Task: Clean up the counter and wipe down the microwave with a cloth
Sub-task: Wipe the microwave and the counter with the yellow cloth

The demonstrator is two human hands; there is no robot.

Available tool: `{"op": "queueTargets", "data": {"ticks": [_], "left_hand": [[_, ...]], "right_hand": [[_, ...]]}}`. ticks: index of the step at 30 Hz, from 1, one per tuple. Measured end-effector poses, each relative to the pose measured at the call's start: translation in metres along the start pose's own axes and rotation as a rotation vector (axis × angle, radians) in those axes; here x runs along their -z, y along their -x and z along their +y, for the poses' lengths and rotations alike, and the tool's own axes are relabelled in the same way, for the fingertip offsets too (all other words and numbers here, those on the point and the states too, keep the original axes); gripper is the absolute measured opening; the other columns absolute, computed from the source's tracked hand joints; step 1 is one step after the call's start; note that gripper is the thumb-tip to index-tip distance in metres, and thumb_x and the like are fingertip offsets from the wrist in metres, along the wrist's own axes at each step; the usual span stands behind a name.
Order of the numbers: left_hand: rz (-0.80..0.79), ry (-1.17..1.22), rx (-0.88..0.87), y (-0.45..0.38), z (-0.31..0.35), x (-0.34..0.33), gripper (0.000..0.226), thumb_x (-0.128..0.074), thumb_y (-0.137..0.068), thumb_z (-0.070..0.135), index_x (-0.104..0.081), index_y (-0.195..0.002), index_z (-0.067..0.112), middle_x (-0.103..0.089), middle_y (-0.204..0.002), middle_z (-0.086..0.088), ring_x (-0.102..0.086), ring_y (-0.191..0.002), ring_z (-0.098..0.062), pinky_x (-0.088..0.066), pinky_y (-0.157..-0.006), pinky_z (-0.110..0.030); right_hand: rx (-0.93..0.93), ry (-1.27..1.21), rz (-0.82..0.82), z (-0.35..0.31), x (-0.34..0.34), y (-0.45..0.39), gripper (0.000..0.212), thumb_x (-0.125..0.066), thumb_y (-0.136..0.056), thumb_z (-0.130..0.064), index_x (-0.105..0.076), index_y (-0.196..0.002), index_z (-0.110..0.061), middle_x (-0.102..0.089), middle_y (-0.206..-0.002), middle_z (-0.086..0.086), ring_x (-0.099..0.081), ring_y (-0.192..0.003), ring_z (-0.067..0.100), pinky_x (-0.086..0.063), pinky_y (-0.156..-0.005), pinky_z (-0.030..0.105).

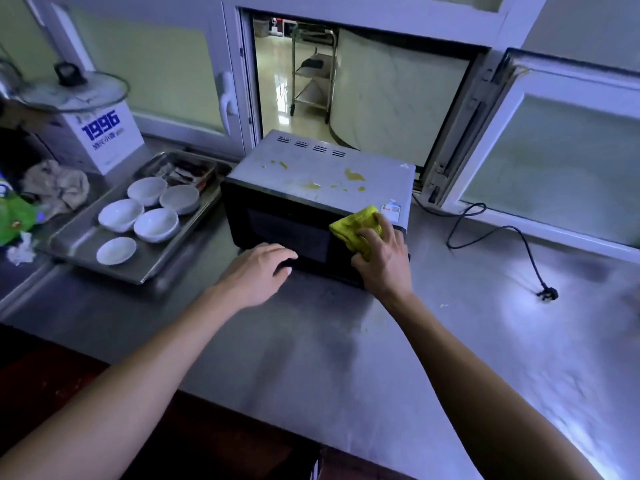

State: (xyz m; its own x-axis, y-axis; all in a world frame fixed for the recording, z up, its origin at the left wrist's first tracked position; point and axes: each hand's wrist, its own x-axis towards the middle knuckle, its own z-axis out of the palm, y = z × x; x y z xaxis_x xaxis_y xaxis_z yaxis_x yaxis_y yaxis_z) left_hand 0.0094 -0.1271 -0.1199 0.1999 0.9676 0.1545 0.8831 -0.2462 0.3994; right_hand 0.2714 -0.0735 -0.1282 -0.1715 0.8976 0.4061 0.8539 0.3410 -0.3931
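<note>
Wiping step: right hand (379, 251) presses the yellow cloth (358, 228) flat-fingered on the microwave (311, 199) front's upper right corner, left hand (258, 268) open, steadying its lower front edge (counter (311, 341) beneath); yellow spills on top likely need attention next.

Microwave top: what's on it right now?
The microwave top carries yellow-orange smears, vent slots at the back and a small sticker at its front right corner. The yellow cloth under the right hand hides the front edge there.
</note>
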Motion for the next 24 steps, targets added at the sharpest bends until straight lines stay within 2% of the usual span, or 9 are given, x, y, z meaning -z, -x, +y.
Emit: {"op": "queueTargets", "data": {"ticks": [5,8,11,13,15,16,20,24], "left_hand": [[0.055,-0.041,-0.086,-0.055,-0.017,0.012,0.03,-0.062,-0.092,0.026,-0.064,-0.122,0.023,-0.065,-0.121,0.009,-0.057,-0.113,-0.017,-0.051,-0.091,-0.039],[0.08,-0.045,-0.104,-0.074,-0.027,0.019,0.03,-0.064,-0.091,0.023,-0.065,-0.121,0.019,-0.067,-0.12,0.006,-0.058,-0.113,-0.019,-0.051,-0.092,-0.041],[0.091,-0.048,-0.121,-0.089,-0.037,0.024,0.031,-0.065,-0.091,0.021,-0.066,-0.121,0.018,-0.067,-0.12,0.004,-0.057,-0.114,-0.019,-0.05,-0.093,-0.04],[0.103,-0.048,-0.133,-0.099,-0.047,0.025,0.03,-0.066,-0.09,0.02,-0.067,-0.12,0.018,-0.068,-0.118,0.004,-0.058,-0.114,-0.02,-0.051,-0.093,-0.04],[0.129,-0.043,-0.15,-0.111,-0.059,0.024,0.03,-0.069,-0.087,0.017,-0.069,-0.117,0.016,-0.07,-0.115,0.002,-0.061,-0.111,-0.021,-0.052,-0.091,-0.041],[0.146,-0.045,-0.164,-0.117,-0.065,0.023,0.029,-0.07,-0.086,0.015,-0.07,-0.115,0.015,-0.07,-0.113,0.002,-0.062,-0.109,-0.022,-0.053,-0.09,-0.041],[0.216,-0.059,-0.228,-0.132,-0.09,0.021,0.025,-0.073,-0.081,0.011,-0.072,-0.106,0.012,-0.071,-0.107,-0.001,-0.064,-0.103,-0.023,-0.055,-0.085,-0.04],[0.257,-0.058,-0.304,-0.138,-0.121,0.022,0.025,-0.063,-0.082,0.015,-0.072,-0.105,0.011,-0.069,-0.111,-0.002,-0.063,-0.105,-0.024,-0.051,-0.09,-0.039]], "right_hand": [[-0.118,0.061,0.015,0.013,0.003,-0.065,0.047,-0.066,-0.074,-0.023,-0.061,-0.12,-0.019,-0.037,-0.152,0.011,-0.045,-0.115,0.04,-0.043,-0.09,0.046],[-0.155,0.105,-0.067,0.019,-0.002,-0.09,0.043,-0.063,-0.083,-0.024,-0.057,-0.125,-0.019,-0.031,-0.155,0.009,-0.044,-0.117,0.041,-0.042,-0.092,0.047],[-0.202,0.204,-0.171,0.022,-0.01,-0.1,0.038,-0.052,-0.094,-0.037,-0.051,-0.13,-0.024,-0.023,-0.157,0.007,-0.037,-0.126,0.041,-0.036,-0.1,0.049],[-0.164,0.323,-0.209,0.027,-0.016,-0.101,0.04,-0.041,-0.099,-0.048,-0.047,-0.133,-0.027,-0.019,-0.16,0.005,-0.018,-0.143,0.039,-0.014,-0.115,0.052],[-0.063,0.377,-0.213,0.031,-0.016,-0.101,0.049,-0.032,-0.102,-0.054,-0.04,-0.142,-0.028,-0.017,-0.164,0.002,-0.001,-0.152,0.031,0.015,-0.117,0.046],[-0.008,0.377,-0.22,0.032,-0.014,-0.103,0.053,-0.031,-0.103,-0.054,-0.038,-0.146,-0.025,-0.02,-0.164,0.001,-0.001,-0.153,0.027,0.017,-0.117,0.042],[0.068,0.309,-0.218,0.028,-0.015,-0.108,0.057,-0.026,-0.103,-0.049,-0.043,-0.145,-0.017,-0.04,-0.155,0.003,-0.022,-0.149,0.024,-0.006,-0.121,0.038],[0.034,0.357,-0.271,0.011,-0.031,-0.111,0.064,-0.017,-0.099,-0.046,-0.035,-0.151,-0.013,-0.032,-0.159,0.006,-0.017,-0.151,0.029,-0.01,-0.122,0.047]]}}
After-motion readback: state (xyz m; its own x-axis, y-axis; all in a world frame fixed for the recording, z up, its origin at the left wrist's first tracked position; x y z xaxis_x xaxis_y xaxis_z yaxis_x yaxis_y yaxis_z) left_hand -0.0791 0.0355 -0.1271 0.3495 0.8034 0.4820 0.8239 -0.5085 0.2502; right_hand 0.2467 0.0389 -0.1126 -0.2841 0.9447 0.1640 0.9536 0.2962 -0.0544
